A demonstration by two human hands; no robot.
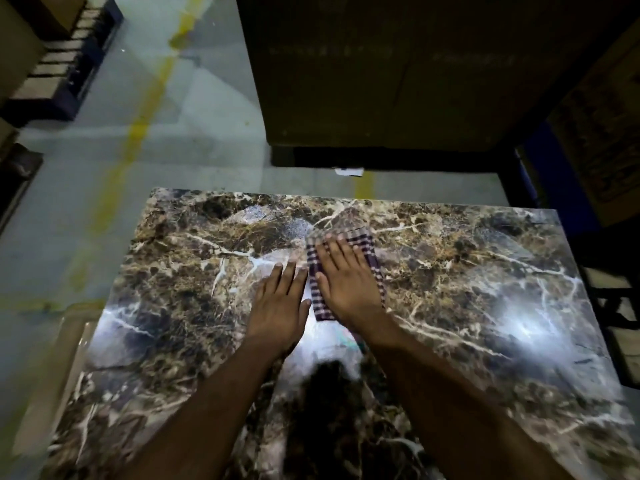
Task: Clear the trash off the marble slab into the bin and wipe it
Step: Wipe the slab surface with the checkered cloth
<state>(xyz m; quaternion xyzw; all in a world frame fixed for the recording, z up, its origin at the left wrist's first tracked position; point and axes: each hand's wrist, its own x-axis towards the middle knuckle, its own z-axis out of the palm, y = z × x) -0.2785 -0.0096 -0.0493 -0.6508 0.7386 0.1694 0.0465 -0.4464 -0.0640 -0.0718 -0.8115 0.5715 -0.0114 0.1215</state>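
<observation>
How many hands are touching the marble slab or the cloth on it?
2. The left hand lies flat on the marble slab; the right hand, beside it, presses flat on the checked cloth.

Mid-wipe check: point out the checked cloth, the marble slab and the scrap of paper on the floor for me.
checked cloth (372, 244): head view, on its far right corner, clear of the hand.
marble slab (467, 271): head view, on bare surface to the right.
scrap of paper (349, 171): head view, on its white middle.
</observation>
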